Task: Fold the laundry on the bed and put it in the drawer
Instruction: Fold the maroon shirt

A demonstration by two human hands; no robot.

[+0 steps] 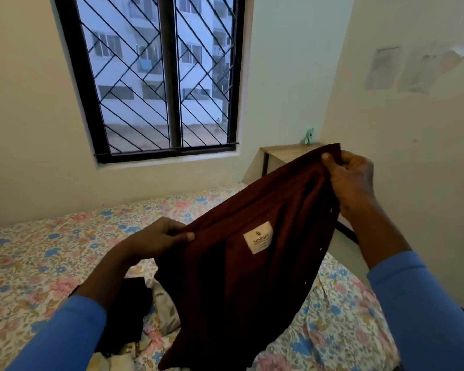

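Maroon shirt (241, 277) hangs above the floral-sheeted bed (38, 258), its top edge pinched by left hand (158, 241) and right hand (351, 178).

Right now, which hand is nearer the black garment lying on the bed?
Left. The left hand pinches the maroon garment just above the black garment; the right hand pinches the other corner, higher and well off to the right.

A shirt (239, 277) hangs over the bed (38, 250), a clothes pile (130, 314) lying beneath its left side. The window (158, 76) is behind; a table (281, 152) bearing a figurine (308, 136) stands right.
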